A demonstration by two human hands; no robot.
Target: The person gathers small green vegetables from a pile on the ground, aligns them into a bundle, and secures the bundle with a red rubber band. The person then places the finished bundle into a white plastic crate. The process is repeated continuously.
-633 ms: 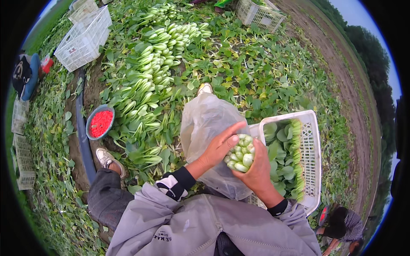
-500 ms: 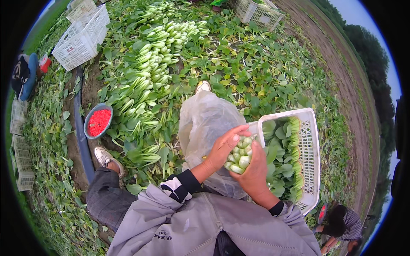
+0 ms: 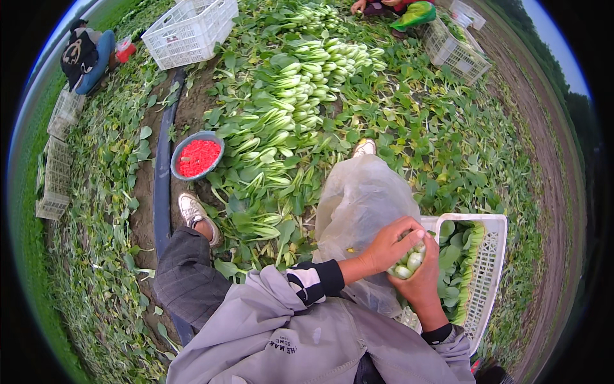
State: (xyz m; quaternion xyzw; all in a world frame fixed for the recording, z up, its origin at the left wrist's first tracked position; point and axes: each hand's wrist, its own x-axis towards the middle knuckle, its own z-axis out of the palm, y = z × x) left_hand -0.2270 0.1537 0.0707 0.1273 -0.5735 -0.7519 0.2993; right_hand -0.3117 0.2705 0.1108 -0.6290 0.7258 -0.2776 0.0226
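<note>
My left hand [image 3: 390, 246] and my right hand [image 3: 425, 280] are wrapped round a bunch of bok choy [image 3: 409, 261], its pale rounded stem ends facing up. The bunch's leaves are hidden beneath my hands. Just right of it stands a white plastic crate [image 3: 491, 275], partly behind my right wrist. Dark green bok choy [image 3: 451, 259] lies packed inside, with a row of pale stem ends along the right wall. Under my left forearm, a clear plastic sheet [image 3: 361, 198] covers my right leg.
Cut bok choy [image 3: 300, 89] lies heaped ahead on leafy ground. A bowl of red strips [image 3: 199, 158] sits beside a dark hose [image 3: 163, 166] at left. White crates [image 3: 192, 35] stand farther off. One co-worker [image 3: 93, 57] crouches far left; another's hand [image 3: 358, 7] shows at the top.
The view has swung, so the scene sits further right in the picture. My left hand's raised fingers have closed in round the bunch. A co-worker's hand has come into sight at the top.
</note>
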